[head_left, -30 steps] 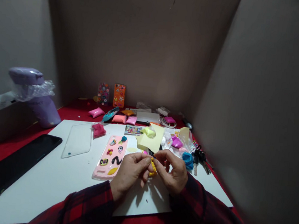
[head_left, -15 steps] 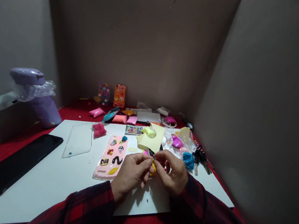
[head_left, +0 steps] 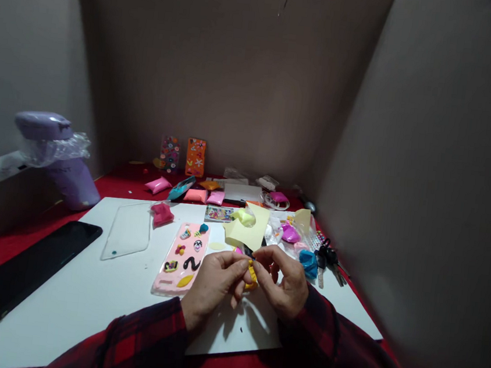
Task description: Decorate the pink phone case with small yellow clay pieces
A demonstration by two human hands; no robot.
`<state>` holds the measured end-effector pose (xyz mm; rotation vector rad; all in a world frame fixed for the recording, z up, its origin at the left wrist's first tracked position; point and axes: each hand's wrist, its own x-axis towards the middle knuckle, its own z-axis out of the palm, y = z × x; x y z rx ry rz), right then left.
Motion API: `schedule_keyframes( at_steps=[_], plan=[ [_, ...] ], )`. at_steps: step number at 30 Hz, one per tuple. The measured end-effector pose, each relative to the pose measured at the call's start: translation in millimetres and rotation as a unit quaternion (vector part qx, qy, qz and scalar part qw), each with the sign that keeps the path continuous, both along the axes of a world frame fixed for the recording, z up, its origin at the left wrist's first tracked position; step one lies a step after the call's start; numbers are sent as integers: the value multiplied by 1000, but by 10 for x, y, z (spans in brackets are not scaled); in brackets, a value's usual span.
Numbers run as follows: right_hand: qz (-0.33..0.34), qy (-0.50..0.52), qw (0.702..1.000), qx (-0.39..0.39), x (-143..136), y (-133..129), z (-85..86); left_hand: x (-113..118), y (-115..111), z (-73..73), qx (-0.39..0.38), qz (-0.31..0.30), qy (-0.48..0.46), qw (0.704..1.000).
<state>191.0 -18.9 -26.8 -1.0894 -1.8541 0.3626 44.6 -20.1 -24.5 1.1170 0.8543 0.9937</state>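
My left hand [head_left: 217, 277] and my right hand [head_left: 284, 282] meet at the fingertips above the white board [head_left: 105, 310]. Thumbs and forefingers of both are pinched together on a small piece of modelling clay, mostly hidden, with a speck of blue at the tips. Yellow clay [head_left: 252, 276] shows just below the pinch; whether it is part of the held piece I cannot tell. Left of my left hand lies a pink phone case [head_left: 169, 279] decorated with small clay shapes, among them a yellow leaf [head_left: 185, 281] and a black squiggle [head_left: 192, 264].
Beyond my hands are a pale yellow paper sheet [head_left: 253, 231], a blue clay packet [head_left: 308, 263] and keys [head_left: 329, 260]. To the left lie a clear case [head_left: 128, 233], a red packet [head_left: 162, 214], a black phone [head_left: 30, 269] and a purple bottle [head_left: 72, 180]. Walls rise on three sides.
My fingers have shifted slightly while staying pinched together. More of the yellow clay shows between my hands. The view has moved a touch; other things lie as before.
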Motion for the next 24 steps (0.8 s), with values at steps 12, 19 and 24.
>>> schedule_keyframes(
  at_steps=[12, 19, 24],
  plan=[
    [-10, 1, 1000, 6, -15, -1, -17, 2, -4, 23, 4, -17, 4, 1000],
    [5, 27, 999, -23, 38, 24, -2, -11, 14, -1, -20, -24, -13, 999],
    [17, 29, 999, -20, 25, 3, 9, -5, 4, 21, -26, -21, -27, 999]
  ],
)
